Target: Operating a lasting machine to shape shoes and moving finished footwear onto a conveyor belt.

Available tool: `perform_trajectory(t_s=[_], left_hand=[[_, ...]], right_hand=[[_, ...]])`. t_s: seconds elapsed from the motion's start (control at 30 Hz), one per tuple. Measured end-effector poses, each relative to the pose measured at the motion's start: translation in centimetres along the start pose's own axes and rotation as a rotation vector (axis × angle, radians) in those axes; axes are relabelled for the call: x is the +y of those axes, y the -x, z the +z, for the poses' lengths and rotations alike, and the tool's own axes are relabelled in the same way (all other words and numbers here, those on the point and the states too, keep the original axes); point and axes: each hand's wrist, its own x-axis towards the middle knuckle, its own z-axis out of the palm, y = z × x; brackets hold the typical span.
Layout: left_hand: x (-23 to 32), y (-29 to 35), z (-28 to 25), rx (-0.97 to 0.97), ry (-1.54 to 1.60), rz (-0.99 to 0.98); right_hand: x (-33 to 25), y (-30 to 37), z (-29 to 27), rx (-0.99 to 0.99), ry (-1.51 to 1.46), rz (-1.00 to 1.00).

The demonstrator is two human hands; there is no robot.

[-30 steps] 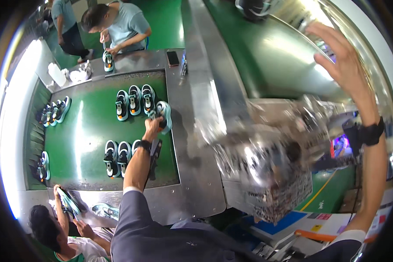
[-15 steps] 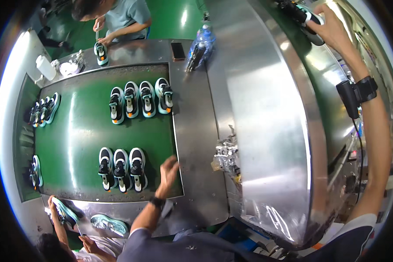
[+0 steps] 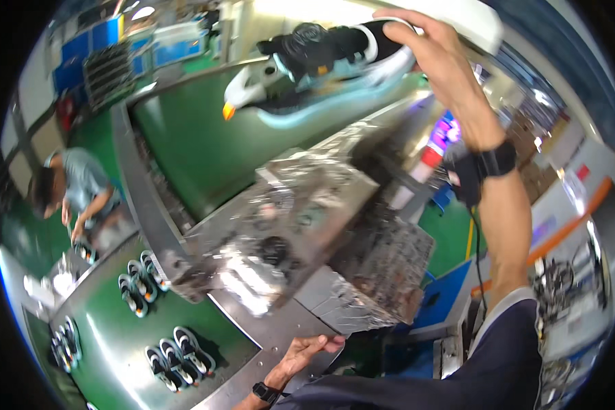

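My right hand (image 3: 439, 58) is raised at the top and grips the heel of a sneaker (image 3: 335, 58). The sneaker is black and white with a pale blue sole and an orange tip at the toe. It points left, held in the air over a green conveyor belt, with its sole edge blurred. Low in the middle, my left hand (image 3: 306, 354) is beside the metal table edge, fingers stretched out loosely, with nothing visible in them. Three sneakers (image 3: 179, 359) stand on the green table surface to the left of it.
A foil-wrapped machine part (image 3: 301, 225) juts out between my hands. More sneakers (image 3: 140, 283) stand farther back, and others (image 3: 65, 342) at the left. Across the table a co-worker (image 3: 82, 188) bends over a shoe. A cable hangs from my right wrist strap.
The view has swung to the right and up. The sneaker in my right hand now appears nearer the middle, over the belt. My left hand appears lower and farther right in the picture.
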Motion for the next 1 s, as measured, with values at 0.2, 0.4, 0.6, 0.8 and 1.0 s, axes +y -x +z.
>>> perform_trajectory(t_s=[0.2, 0.4, 0.6, 0.8, 1.0], left_hand=[[4.6, -8.6, 14.2, -0.622, 0.338, 0.010], [0.1, -8.3, 28.7, -0.835, 0.403, -0.429], [-12.7, -10.3, 37.9, -0.743, 0.053, -0.290], [-24.2, -7.6, 51.0, -0.880, -0.401, -0.164], [-37.7, -8.3, 62.1, -1.074, -0.507, -0.587]], right_hand=[[-1.2, 21.0, -12.7, 0.222, -0.223, 0.108], [-1.4, 44.2, -17.9, 0.275, -0.058, 0.524], [-4.3, 67.3, -18.7, 0.871, -0.180, 0.671], [-7.4, 80.4, -21.1, 1.325, 0.028, 0.946], [-11.1, 94.6, -25.0, 1.793, 0.253, 0.904]])
